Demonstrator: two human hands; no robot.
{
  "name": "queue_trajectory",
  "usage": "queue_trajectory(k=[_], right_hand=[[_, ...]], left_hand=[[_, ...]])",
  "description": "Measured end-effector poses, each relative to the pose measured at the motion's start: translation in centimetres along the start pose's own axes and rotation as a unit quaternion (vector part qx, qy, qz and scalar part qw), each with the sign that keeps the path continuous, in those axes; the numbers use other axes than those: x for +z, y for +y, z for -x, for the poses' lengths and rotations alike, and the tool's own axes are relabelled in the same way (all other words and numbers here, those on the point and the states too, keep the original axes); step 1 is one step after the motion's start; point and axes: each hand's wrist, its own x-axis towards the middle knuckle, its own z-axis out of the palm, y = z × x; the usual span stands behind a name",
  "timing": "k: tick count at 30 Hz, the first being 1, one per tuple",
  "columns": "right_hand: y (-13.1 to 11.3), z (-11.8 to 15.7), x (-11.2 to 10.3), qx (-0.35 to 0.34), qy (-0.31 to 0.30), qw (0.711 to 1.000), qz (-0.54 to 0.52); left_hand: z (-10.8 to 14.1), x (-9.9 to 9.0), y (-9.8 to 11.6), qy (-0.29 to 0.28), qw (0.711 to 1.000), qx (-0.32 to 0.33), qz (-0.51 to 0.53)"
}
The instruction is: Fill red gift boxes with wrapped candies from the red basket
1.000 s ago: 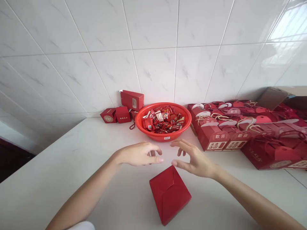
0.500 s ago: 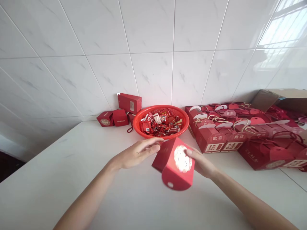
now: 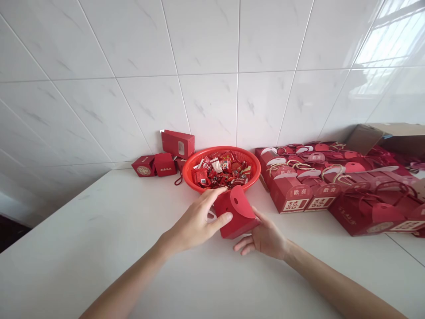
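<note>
A small red paper gift box (image 3: 234, 219) is between my two hands above the white table, tilted, with a rounded flap with a hole standing up at its top. My left hand (image 3: 195, 219) grips its left side, thumb on the near face and fingers over the far top edge. Against its right side rests my right hand (image 3: 267, 235), thumb along the edge and fingers partly under it. Just behind the box stands a red plastic basket (image 3: 255, 175) filled with wrapped candies (image 3: 224, 168).
Several red gift boxes (image 3: 295, 195) with cord handles stand in rows at the right. A cardboard box (image 3: 361, 137) is behind them. A few smaller red boxes (image 3: 165, 164) sit left of the basket, close to the tiled wall (image 3: 212, 102).
The gift box has been turned, so its gold round emblem no longer faces me and its flap now points up. My left hand has closed onto it; my right hand has shifted lower.
</note>
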Motion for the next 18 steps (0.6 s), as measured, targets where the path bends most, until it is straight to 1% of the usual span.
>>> queue_trajectory(k=[3,5,6,8,10,12,13,14,16,17,18], right_hand=[[0.6,-0.2,-0.5,-0.016,0.036,0.995,0.096],[0.9,-0.2,-1.0,-0.037,0.087,0.977,0.193],[0.9,-0.2,-1.1,-0.056,0.117,0.960,0.249],[0.9,-0.1,-1.3,-0.107,0.173,0.916,0.346],[0.6,0.1,-1.2,-0.160,0.219,0.882,0.386],[0.3,0.3,-1.0,-0.199,0.257,0.856,0.402],[0.2,0.4,-0.8,-0.219,0.277,0.838,0.416],[0.1,0.6,-0.6,-0.244,0.296,0.813,0.438],[0.0,0.8,0.0,-0.296,0.318,0.757,0.489],[0.1,1.0,0.3,-0.322,0.318,0.733,0.508],[0.1,1.1,0.7,-0.345,0.311,0.714,0.523]], left_hand=[[-0.2,0.0,-0.4,0.007,0.999,0.007,-0.036],[-0.2,0.1,-0.6,0.000,0.999,0.009,-0.048],[-0.3,0.1,-0.7,-0.007,0.998,0.014,-0.053],[-0.3,0.3,-0.9,-0.021,0.997,0.024,-0.065],[-0.3,0.5,-1.0,-0.028,0.996,0.031,-0.079],[-0.3,0.6,-0.9,-0.032,0.995,0.028,-0.086],[-0.3,0.7,-0.9,-0.035,0.995,0.024,-0.087],[-0.3,0.7,-0.9,-0.038,0.995,0.020,-0.089],[-0.4,0.9,-0.8,-0.032,0.994,0.015,-0.102],[-0.5,1.0,-0.8,-0.022,0.993,0.018,-0.110],[-0.5,1.2,-0.9,-0.009,0.993,0.024,-0.118]])
